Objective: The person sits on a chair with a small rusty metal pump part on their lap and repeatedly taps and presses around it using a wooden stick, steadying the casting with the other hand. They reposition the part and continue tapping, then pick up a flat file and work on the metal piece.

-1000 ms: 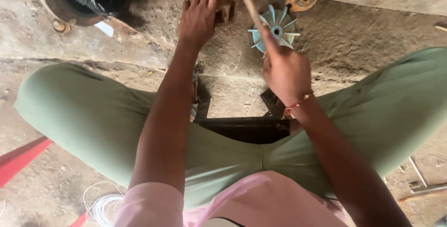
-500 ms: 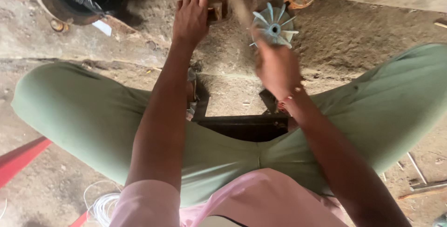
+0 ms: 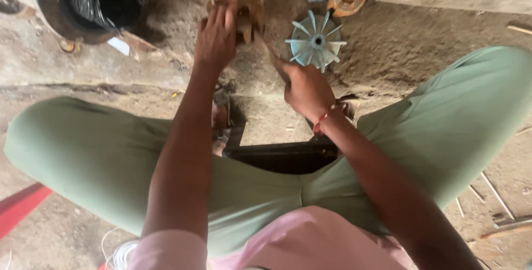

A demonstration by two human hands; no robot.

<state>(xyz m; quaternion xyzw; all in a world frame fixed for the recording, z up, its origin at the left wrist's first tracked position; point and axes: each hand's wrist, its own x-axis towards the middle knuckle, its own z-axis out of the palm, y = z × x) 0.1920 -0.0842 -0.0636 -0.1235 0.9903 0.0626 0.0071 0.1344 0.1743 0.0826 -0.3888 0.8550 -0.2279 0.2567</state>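
— Two hands were busy, we saw. Where was the brown metal part [image 3: 244, 12]?

— On the dirt floor [image 3: 388, 54], up by the pale blue fan wheel [image 3: 316, 41]. Our left hand [image 3: 217, 36] lay on it, fingers bent over the top.

— And our right hand [image 3: 306, 90]?

— Closed tight round a thin wooden handle [image 3: 270, 55], blurry.

— We guessed the part was heavy, hard and rough. Best to grab its sides.
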